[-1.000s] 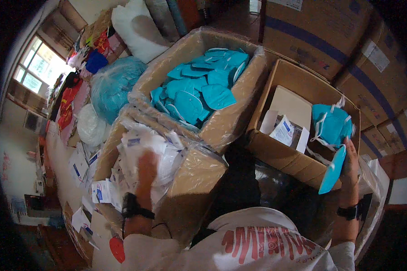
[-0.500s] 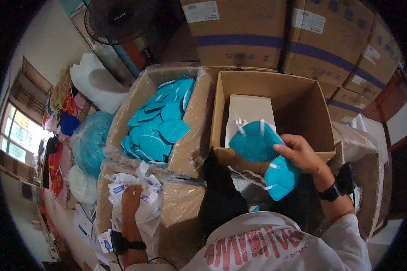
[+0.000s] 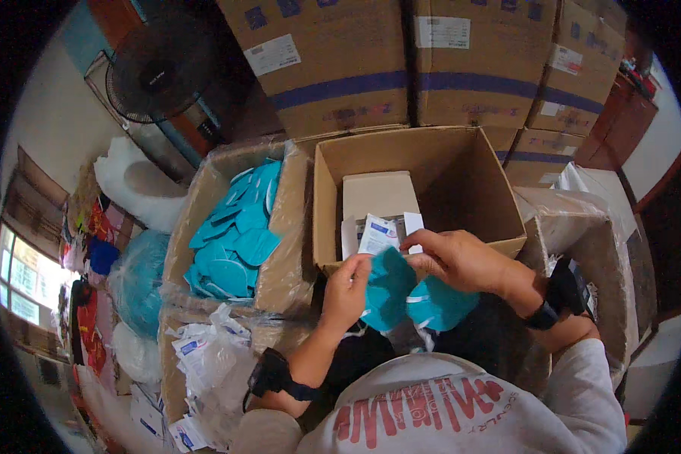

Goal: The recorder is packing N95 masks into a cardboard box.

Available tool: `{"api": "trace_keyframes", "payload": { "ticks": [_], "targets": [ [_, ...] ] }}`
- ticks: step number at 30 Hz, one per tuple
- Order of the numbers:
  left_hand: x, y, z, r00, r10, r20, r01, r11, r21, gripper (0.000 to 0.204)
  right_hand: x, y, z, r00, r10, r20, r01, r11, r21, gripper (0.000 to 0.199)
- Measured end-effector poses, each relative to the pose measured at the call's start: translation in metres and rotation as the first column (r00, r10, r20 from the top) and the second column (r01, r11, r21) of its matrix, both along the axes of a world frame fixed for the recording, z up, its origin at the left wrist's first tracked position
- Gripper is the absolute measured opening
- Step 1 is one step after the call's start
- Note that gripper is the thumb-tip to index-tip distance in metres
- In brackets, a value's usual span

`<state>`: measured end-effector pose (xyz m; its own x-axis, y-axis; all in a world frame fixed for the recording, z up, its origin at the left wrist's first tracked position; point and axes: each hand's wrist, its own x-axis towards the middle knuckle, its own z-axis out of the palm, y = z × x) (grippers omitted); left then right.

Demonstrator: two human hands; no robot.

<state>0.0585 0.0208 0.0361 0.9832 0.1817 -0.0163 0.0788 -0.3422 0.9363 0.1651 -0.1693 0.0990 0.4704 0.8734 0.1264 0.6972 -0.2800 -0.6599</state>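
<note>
Hanging mask, seemingly between fingers

Stacked brown cartons stand beyond both the left hand and the right hand. Each front-row carton carries a dark blue horizontal band and a white label. A black round fan is located beyond the left hand, to its left. A white bulky bundle lies nearer to the left hand than the fan. Farther left of that hand are a bright window, red fabric and a blue article. A reddish-brown cabinet stands beyond the right hand, to its right, beside a pale wall.
</note>
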Motion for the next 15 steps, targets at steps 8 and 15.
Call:
{"api": "trace_keyframes", "payload": {
  "ticks": [8,15],
  "targets": [
    [-0.006,-0.046,-0.020,0.974,0.214,0.068,-0.121,0.754,-0.645,0.037,-0.001,0.035,0.004,0.929,0.024,0.369,-0.030,1.000,0.011,0.028],
    [-0.017,-0.027,-0.017,0.959,0.152,0.240,-0.081,0.956,-0.281,0.043,-0.002,0.058,0.001,1.000,0.026,-0.008,-0.024,0.984,0.177,0.027]
  ]
}}
